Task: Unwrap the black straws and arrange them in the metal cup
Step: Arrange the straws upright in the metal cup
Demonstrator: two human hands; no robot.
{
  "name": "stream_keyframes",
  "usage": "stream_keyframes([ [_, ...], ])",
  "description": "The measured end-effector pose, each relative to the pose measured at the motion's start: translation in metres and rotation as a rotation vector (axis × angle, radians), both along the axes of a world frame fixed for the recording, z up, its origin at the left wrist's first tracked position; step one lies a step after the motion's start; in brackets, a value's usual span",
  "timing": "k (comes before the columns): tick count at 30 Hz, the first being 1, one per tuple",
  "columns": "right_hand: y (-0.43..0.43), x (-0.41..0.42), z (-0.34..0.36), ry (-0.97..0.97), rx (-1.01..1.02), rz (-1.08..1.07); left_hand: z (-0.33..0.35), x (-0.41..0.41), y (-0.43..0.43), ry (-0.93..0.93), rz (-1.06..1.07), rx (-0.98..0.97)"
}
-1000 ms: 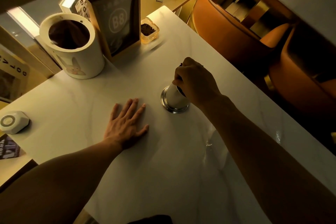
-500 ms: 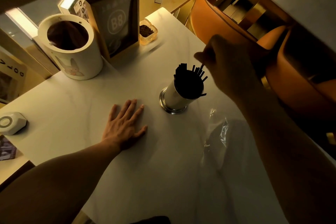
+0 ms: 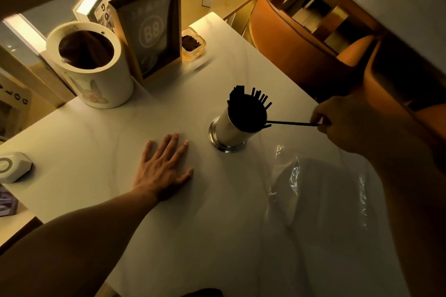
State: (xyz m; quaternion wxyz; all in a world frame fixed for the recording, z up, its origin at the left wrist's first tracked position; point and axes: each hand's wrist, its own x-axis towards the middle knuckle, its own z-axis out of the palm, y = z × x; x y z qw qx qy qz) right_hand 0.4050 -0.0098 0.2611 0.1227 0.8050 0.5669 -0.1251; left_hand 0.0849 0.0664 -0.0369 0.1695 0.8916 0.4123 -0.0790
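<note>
The metal cup (image 3: 229, 131) stands upright near the middle of the white marble table (image 3: 96, 132), filled with a bundle of black straws (image 3: 246, 101) whose ends fan out above the rim. My right hand (image 3: 347, 123), to the right of the cup, pinches one single black straw (image 3: 292, 123) that lies almost level, its far tip at the cup's rim. My left hand (image 3: 164, 169) rests flat on the table, fingers spread, left of the cup and holding nothing. The clear plastic wrapper (image 3: 313, 190) lies crumpled on the table in front of my right arm.
A white cylindrical bin (image 3: 96, 84) stands at the back left, beside a framed "B8" sign (image 3: 149, 31) and a small amber ashtray (image 3: 193, 47). A white call button (image 3: 12, 166) sits at the left edge. Orange chairs (image 3: 301, 55) stand beyond the table's right edge.
My right hand lifted off the cup's top, uncovering the straws, then swung right and down with one straw pinched, now held level. My left hand stayed put.
</note>
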Motion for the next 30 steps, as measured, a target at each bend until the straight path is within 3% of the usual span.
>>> stream_keyframes([
  [7, 0.001, 0.005, 0.000, -0.088, 0.109, -0.073, -0.001, 0.000, -0.001, -0.026, 0.017, 0.011],
  [11, 0.007, 0.008, 0.002, -0.037, 0.134, -0.078, -0.002, 0.000, -0.001, -0.010, 0.013, -0.004],
  [15, 0.019, 0.000, -0.011, 0.101, 0.253, -0.076, -0.001, 0.000, 0.000, -0.011, 0.016, 0.000],
  [19, 0.035, -0.019, -0.030, 0.531, 0.325, -0.226, -0.002, -0.001, 0.000, -0.007, 0.008, -0.003],
  [22, 0.045, -0.034, -0.047, 0.740, 0.380, -0.335, -0.004, 0.000, 0.000, -0.003, 0.006, 0.003],
  [25, 0.052, -0.042, -0.060, 0.797, 0.395, -0.383, -0.005, -0.001, 0.000, -0.006, 0.009, 0.007],
  [30, 0.060, -0.043, -0.064, 0.727, 0.497, -0.341, -0.004, 0.000, 0.000, 0.002, 0.007, 0.000],
])
